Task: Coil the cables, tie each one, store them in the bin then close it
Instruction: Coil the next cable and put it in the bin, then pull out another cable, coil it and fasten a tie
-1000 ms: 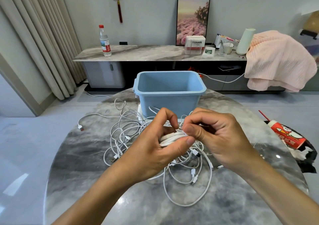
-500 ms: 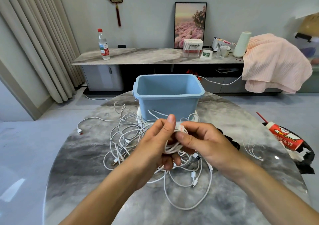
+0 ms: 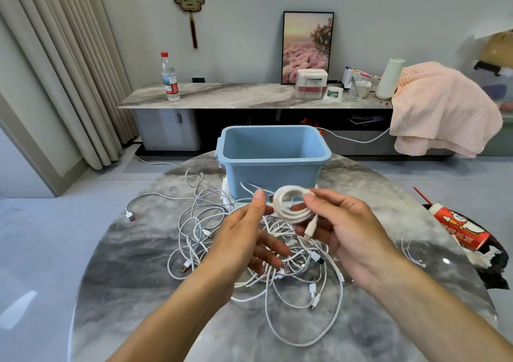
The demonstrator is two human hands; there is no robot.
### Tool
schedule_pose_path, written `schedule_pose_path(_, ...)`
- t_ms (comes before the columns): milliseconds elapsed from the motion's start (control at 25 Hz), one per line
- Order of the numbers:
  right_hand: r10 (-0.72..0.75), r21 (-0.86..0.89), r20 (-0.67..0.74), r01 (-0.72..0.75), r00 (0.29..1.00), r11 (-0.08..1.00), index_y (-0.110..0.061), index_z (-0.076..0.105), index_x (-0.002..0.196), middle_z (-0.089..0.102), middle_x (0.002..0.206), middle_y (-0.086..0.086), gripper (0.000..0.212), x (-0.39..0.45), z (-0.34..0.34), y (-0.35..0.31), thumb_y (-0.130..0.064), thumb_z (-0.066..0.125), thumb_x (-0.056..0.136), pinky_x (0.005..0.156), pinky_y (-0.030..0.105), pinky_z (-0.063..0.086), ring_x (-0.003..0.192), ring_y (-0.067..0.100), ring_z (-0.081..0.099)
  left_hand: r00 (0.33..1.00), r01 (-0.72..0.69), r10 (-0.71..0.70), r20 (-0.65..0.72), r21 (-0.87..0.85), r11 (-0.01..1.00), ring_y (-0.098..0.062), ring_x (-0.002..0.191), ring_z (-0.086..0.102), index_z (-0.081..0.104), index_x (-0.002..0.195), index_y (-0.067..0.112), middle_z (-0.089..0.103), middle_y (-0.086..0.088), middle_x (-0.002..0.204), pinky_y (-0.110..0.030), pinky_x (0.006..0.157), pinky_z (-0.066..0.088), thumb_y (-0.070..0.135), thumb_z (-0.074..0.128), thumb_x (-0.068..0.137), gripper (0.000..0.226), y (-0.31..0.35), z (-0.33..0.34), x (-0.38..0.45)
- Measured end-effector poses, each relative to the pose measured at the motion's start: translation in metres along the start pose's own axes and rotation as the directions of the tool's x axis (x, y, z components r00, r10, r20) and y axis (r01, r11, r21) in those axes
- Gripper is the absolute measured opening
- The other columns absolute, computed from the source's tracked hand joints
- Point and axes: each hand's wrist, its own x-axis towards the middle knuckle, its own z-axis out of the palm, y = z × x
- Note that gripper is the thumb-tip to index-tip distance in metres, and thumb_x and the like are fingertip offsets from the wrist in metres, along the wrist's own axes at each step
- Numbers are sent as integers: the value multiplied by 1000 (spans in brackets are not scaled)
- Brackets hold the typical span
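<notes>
Since half a second ago, left hand (image 3: 244, 239) has let go and spread its fingers loose; both hands were bunched on the bundle then. Right hand (image 3: 341, 231) now pinches the coiled cable (image 3: 291, 206) alone, thumb on top, held above the loose cables (image 3: 249, 250) in front of the open blue bin (image 3: 273, 153). Coil stands nearly on edge, opening facing me, long axis left-right, plug end hanging down. Whether it's tied is hard to make out. White lid (image 3: 226, 192) under the bin mostly hidden. Marble table (image 3: 125, 264) cut off at bottom.
</notes>
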Motion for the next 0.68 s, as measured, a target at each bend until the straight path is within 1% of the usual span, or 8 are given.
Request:
schedule_pose_path(160, -3, 120, -105, 16, 994, 993, -1, 67, 93, 72, 85, 16, 9, 54, 20, -46, -10, 64, 93, 61, 29, 61, 61, 21, 68, 998, -2, 0, -68, -29, 1000, -22, 53, 58, 59, 107, 17, 73, -15, 74, -23, 44, 34, 53, 43, 98, 41, -1, -6, 6)
schedule_pose_path(280, 99, 171, -165, -70, 981, 983, -10, 55, 124, 58, 121, 25, 42, 117, 36, -75, -39, 63, 95, 74, 35, 59, 98, 33, 65, 997, 3, -4, -83, -21, 1000, -21, 56, 60, 60, 105, 17, 74, -12, 75, -24, 46, 35, 50, 46, 98, 37, -5, -5, 9)
schedule_pose_path(360, 118, -74, -235, -139, 965, 988, -17, 46, 138, 49, 136, 21, 55, 136, 32, -63, -49, 56, 96, 88, 40, 54, 98, 32, 60, 994, 4, -6, -108, -15, 1000, -21, 59, 61, 62, 104, 15, 74, -10, 76, -25, 48, 36, 49, 47, 98, 37, -5, -6, 12)
schedule_pose_path(400, 80, -219, -258, -139, 963, 966, -13, 51, 134, 54, 129, 19, 51, 129, 28, -47, -47, 56, 96, 94, 42, 54, 94, 30, 62, 993, 9, -11, -118, -19, 1000, -21, 61, 61, 63, 103, 14, 73, -10, 76, -26, 49, 37, 48, 47, 98, 37, -5, -8, 14)
schedule_pose_path(480, 1, -466, -174, -83, 985, 881, -9, 67, 109, 67, 99, 15, 32, 100, 14, -4, -37, 60, 95, 95, 50, 53, 85, 26, 66, 991, 7, -10, -130, -20, 1000, -21, 63, 61, 64, 101, 13, 74, -11, 79, -26, 51, 37, 44, 49, 99, 34, -6, -11, 20)
schedule_pose_path(560, 24, -652, -23, -33, 999, 758, -21, 72, 82, 70, 82, 0, 13, 63, -8, 40, -28, 65, 92, 91, 50, 54, 77, 17, 66, 992, -5, 12, -128, 62, 998, -18, 63, 62, 64, 98, 15, 75, -10, 83, -24, 50, 39, 38, 53, 98, 26, -9, -14, 27)
schedule_pose_path(640, 56, -843, 116, 68, 992, 534, -27, 72, 84, 71, 82, -11, 8, 37, -28, 65, -28, 67, 89, 83, 35, 54, 75, 7, 65, 979, -80, 145, -141, 392, 916, -13, 69, 65, 64, 96, 21, 74, -2, 86, -24, 55, 46, 36, 58, 96, 16, -24, -22, 36)
schedule_pose_path(680, 62, -911, 194, 156, 979, 381, -27, 71, 91, 68, 83, -13, 8, 29, -35, 70, -31, 65, 89, 76, 28, 50, 77, 6, 63, 964, -112, 244, -106, 669, 735, -13, 79, 66, 63, 99, 26, 73, 4, 91, -27, 65, 51, 38, 58, 94, 14, -34, -30, 43)
